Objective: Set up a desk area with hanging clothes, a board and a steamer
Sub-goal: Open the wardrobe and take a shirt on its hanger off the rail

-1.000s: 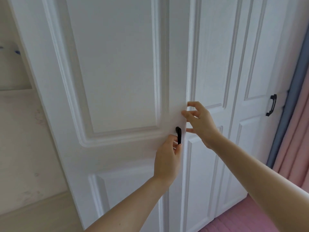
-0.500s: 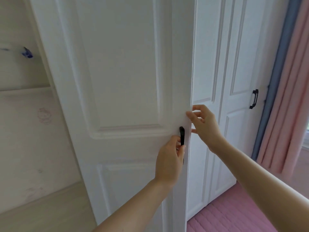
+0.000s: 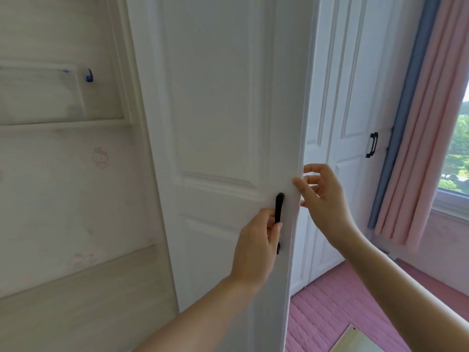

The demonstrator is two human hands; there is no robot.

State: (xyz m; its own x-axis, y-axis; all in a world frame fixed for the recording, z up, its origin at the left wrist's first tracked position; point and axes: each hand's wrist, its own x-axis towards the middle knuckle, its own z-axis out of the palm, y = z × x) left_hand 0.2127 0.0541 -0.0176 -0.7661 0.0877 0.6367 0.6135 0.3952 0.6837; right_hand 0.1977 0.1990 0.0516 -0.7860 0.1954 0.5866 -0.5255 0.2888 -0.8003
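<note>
Your left hand [image 3: 256, 247] is clamped on the black handle [image 3: 279, 207] of the white wardrobe door [image 3: 223, 123], fingers curled round its lower half so only the slim, rounded top of the bar and a sliver below your thumb show. Your right hand [image 3: 322, 196] takes the door's free edge just above the handle: the thumb lies flat on the front face and the fingers bend round behind, so their tips are hidden by the edge. The door is smooth painted wood with raised moulding framing two recessed panels; its top and bottom are cut off by the frame.

None of the clothes, the board or the steamer can be made out here. Left of the door you see the wardrobe's pale, faintly grained interior [image 3: 63, 199], with a shelf ledge [image 3: 63, 124], a faint cartoon sticker [image 3: 100, 157], and a blurred translucent item with a blue tip [image 3: 88, 75] that is too soft to identify.

To the right stands another panelled door [image 3: 355, 97] with a black bow handle [image 3: 372, 144]. Beyond it hang pleated pink curtains [image 3: 418, 135] edged by a blue strip, beside a window [image 3: 456, 153] showing greenery. The floor is a quilted pink mat [image 3: 330, 308], and a pale wooden corner [image 3: 355, 341] pokes in at the bottom, mostly cropped.
</note>
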